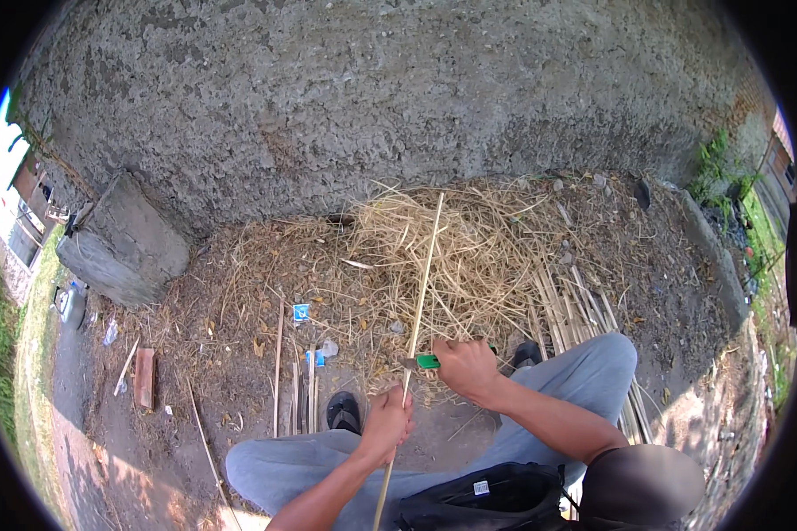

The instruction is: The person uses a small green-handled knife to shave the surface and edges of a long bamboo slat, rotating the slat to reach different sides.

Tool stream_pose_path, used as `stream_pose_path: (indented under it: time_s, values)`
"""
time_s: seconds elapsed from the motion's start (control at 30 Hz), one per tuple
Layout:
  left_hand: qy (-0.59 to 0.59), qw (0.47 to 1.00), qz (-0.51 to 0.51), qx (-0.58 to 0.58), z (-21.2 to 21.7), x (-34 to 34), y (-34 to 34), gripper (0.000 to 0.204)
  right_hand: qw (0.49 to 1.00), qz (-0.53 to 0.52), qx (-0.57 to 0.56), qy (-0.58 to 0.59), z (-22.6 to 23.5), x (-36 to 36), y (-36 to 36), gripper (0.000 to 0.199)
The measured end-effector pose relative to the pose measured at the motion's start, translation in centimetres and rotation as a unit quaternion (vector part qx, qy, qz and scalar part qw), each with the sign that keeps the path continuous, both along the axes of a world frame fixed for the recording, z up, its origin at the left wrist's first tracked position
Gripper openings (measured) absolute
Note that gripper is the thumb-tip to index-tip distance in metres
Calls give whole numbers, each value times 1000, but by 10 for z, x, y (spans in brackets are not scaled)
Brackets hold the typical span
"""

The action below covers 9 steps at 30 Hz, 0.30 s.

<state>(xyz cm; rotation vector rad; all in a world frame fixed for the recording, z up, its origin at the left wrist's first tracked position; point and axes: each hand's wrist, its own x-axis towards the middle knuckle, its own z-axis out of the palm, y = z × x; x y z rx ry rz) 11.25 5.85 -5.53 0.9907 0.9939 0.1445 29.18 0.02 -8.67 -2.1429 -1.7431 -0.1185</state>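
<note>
A long, pale bamboo strip (426, 276) slants upright between my legs, from the shavings down past my lap. My left hand (388, 422) is closed around it just below the knife. In my right hand (468, 366), fingers wrapped round the handle, is a green-handled knife (428, 361). Its short blade lies across the strip, touching it a little above my left hand. Most of the handle is covered by my fingers. Beyond the strip's upper part spreads a heap of thin, curled shavings (469, 243).
Several bamboo strips (558, 305) lie by my right leg, with more strips (296, 398) left of my left foot. A rough grey wall (398, 106) rises behind the heap. At the left are a concrete block (128, 239), a reddish brick (145, 379) and a kettle (69, 306). A black bag (483, 500) rests on my lap.
</note>
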Motion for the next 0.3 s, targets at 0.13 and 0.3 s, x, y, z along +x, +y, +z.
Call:
stream_pose_path:
  time_s: [0.13,0.3]
  values:
    - [-4,991,-22,-128,3,6,-15,35,995,-82,20,-47,-15,32,10,6]
    - [22,990,-49,-129,3,0,-25,32,991,-105,-66,-50,-13,48,8,11]
